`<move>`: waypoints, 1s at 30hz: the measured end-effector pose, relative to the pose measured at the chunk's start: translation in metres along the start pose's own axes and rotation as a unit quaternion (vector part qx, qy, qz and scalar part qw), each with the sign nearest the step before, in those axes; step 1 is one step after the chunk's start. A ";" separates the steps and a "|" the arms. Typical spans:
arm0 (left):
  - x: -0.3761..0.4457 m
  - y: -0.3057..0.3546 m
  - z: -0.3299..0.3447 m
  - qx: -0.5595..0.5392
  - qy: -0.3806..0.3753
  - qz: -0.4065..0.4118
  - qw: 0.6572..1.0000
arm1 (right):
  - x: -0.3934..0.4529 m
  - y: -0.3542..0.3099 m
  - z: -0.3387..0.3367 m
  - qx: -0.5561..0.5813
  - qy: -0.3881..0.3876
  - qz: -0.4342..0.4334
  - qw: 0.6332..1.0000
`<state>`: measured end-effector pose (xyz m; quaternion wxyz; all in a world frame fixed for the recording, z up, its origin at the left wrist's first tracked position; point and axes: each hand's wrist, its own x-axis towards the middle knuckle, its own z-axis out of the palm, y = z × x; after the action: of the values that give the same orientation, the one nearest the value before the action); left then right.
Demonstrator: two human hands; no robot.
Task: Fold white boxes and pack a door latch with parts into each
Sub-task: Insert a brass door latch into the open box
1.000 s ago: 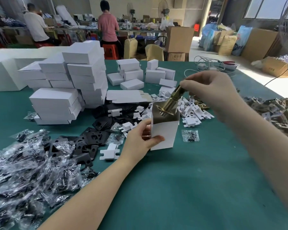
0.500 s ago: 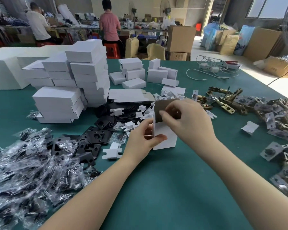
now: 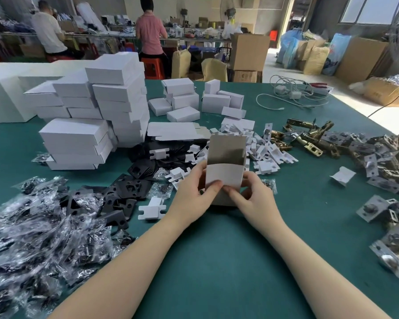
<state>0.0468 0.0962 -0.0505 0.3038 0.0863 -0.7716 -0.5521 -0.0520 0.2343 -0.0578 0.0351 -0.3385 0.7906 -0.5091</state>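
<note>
A small white box [image 3: 224,173] stands upright on the green table [image 3: 217,261], its grey-lined top flap open and pointing up. My left hand [image 3: 194,192] grips its left side, thumb on the front. My right hand [image 3: 251,194] holds its right side, thumb tip next to the left thumb. The latch inside is hidden. Brass door latches [image 3: 309,139] lie in a pile to the right. White card inserts [image 3: 267,157] lie behind the box. Black plates [image 3: 129,189] and bagged parts [image 3: 32,238] spread at the left.
Closed white boxes [image 3: 97,120] are stacked at the back left, with smaller ones [image 3: 184,100] behind a flat box blank [image 3: 173,131]. A white cable and chargers [image 3: 290,95] lie at the back right. Two people work at a far bench.
My right hand pushed the brass latch down into the box, then came down to grip the box's right side. The latch has gone out of sight inside.
</note>
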 end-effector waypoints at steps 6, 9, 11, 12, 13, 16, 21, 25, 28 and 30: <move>0.008 -0.008 -0.015 -0.017 -0.067 -0.032 0.997 | -0.003 0.002 0.000 0.030 -0.020 -0.004 0.999; 0.010 -0.011 -0.018 -0.005 -0.065 -0.033 0.997 | -0.003 0.003 0.000 0.024 -0.021 -0.011 0.999; 0.010 -0.012 -0.017 0.015 -0.056 -0.022 0.998 | -0.003 0.003 0.000 0.023 -0.025 -0.006 0.999; 0.010 -0.012 -0.017 0.027 -0.056 -0.019 0.998 | -0.003 0.003 0.000 0.027 -0.026 -0.002 0.999; 0.010 -0.012 -0.018 0.040 -0.062 -0.019 0.997 | -0.003 0.002 0.000 0.030 -0.028 0.002 0.999; 0.010 -0.013 -0.020 0.107 -0.105 -0.018 0.989 | -0.002 0.002 0.001 0.019 -0.028 0.001 0.999; 0.010 -0.012 -0.021 0.178 -0.111 0.013 0.978 | -0.001 0.001 0.000 0.036 0.025 0.001 0.999; 0.005 -0.009 -0.018 0.195 -0.089 0.026 0.976 | 0.008 0.004 -0.008 0.007 0.149 0.028 0.988; 0.002 -0.003 -0.012 0.177 -0.048 0.026 0.983 | 0.032 0.014 -0.022 -0.135 0.137 0.077 0.978; 0.002 -0.003 -0.010 0.157 -0.034 0.024 0.987 | 0.049 0.019 -0.031 -0.278 0.049 0.119 0.952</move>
<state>0.0499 0.0865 -0.0501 0.2735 0.0959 -0.8602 -0.4195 -0.1119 0.2349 -0.0448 -0.0385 -0.2130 0.9362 -0.2770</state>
